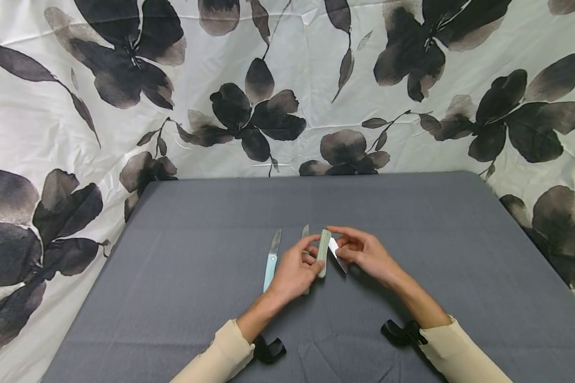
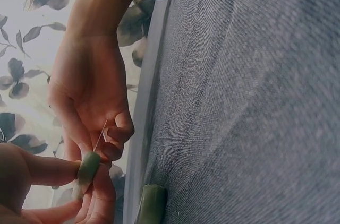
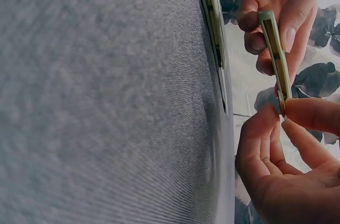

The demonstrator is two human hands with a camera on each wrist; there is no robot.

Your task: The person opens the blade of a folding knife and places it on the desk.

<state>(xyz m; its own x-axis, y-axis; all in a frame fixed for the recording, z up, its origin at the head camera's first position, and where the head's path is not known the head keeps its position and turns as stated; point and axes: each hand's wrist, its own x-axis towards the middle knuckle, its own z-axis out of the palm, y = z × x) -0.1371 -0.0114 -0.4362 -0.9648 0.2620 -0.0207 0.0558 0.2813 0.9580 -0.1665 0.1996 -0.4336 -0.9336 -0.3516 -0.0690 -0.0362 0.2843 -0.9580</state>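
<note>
Above the table, my left hand (image 1: 287, 274) holds the pale green handle of a folding knife (image 1: 323, 250) between thumb and fingers. The knife's blade (image 1: 336, 254) stands partway out, angled down from the top of the handle. My right hand (image 1: 370, 256) pinches that blade, its index finger reaching to the handle's upper end. In the right wrist view the slot in the handle (image 3: 276, 49) faces the camera. A second green folding knife (image 3: 211, 17) lies unfolded on the table, partly hidden behind my left hand in the head view.
Left of my left hand lies an unfolded light blue folding knife (image 1: 270, 272), blade pointing away. A grey cloth covers the table (image 1: 196, 223), with slight wrinkles near the front. Behind it hangs a white flower-print fabric (image 1: 316, 106). Black mounts sit at both wrists.
</note>
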